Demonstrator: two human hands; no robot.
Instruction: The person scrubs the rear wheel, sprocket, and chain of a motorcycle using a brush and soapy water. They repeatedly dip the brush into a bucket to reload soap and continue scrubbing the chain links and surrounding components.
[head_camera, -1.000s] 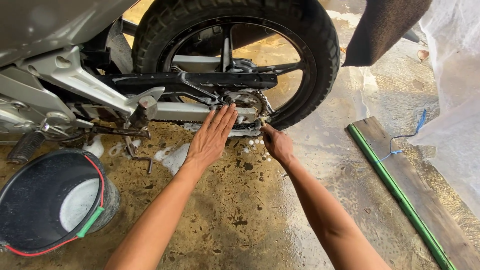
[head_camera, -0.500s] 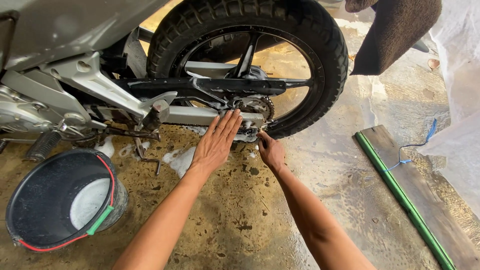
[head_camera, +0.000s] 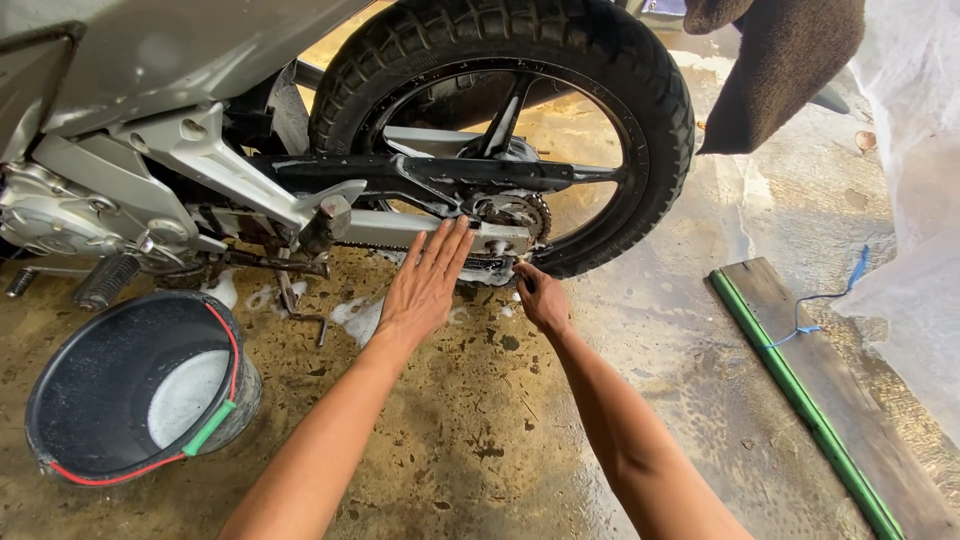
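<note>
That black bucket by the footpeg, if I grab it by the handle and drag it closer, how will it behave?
The black bucket holds pale sudsy water at the bottom, so it will probably feel heavier than it looks and may slosh. Its red wire handle lies down along the rim, so it likely swings when lifted. The wet floor looks slick, so the bucket should slide readily.

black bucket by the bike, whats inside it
The black bucket holds a pale, cloudy pool of liquid at the bottom, with dark bare wall above it. Its red handle lies along the rim. Whether anything sits under the liquid cannot be seen.
</note>
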